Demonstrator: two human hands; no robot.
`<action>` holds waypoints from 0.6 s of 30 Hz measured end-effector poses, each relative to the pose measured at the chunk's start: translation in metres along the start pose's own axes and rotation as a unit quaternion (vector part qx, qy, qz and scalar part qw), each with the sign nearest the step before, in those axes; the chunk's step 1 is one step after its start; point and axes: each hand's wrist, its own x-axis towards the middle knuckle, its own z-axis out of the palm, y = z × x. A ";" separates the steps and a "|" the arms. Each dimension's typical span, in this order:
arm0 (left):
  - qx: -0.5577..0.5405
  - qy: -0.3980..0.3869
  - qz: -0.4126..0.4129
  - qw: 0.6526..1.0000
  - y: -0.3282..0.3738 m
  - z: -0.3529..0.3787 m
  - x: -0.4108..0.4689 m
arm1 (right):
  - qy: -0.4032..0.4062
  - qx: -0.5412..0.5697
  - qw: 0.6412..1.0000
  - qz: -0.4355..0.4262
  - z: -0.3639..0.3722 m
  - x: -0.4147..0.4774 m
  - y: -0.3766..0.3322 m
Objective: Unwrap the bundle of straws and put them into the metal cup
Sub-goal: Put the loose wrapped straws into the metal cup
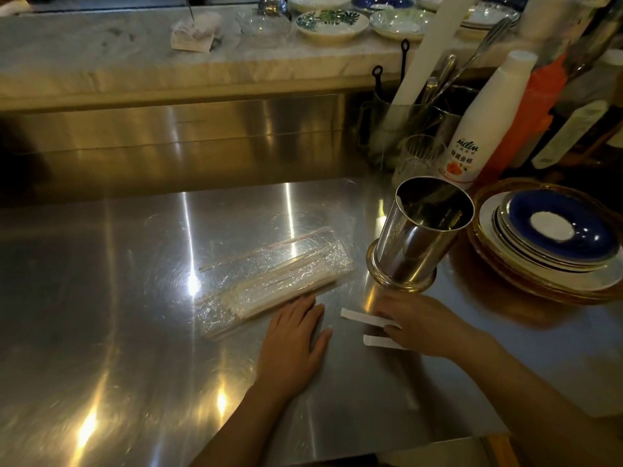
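A bundle of paper-wrapped straws (273, 281) lies in clear plastic wrap on the steel counter (101, 315), slanting from near left to far right. My left hand (293, 342) rests flat and open on the counter, its fingertips just at the bundle's near edge. The tall metal cup (421, 230) stands upright on a small saucer to the right of the bundle. My right hand (421, 325) lies in front of the cup, fingers on two white paper-wrapped straws (367, 316) that lie on the counter; whether it grips them I cannot tell.
A stack of plates (553, 244) with a blue dish on top sits right of the cup. Behind it stand a white bottle (478, 129), other bottles, a glass and a utensil holder. A marble ledge (168, 62) with bowls runs along the back.
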 end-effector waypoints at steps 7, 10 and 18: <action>-0.006 -0.004 0.004 1.000 -0.001 0.000 -0.001 | 0.018 -0.040 0.998 0.051 0.016 0.010 0.010; -0.008 -0.002 0.007 1.000 -0.002 0.000 -0.001 | 0.020 -0.023 0.998 0.056 0.019 0.011 0.016; -0.014 0.007 0.010 1.000 -0.001 -0.001 -0.001 | -0.042 0.029 0.998 0.041 0.015 -0.012 0.028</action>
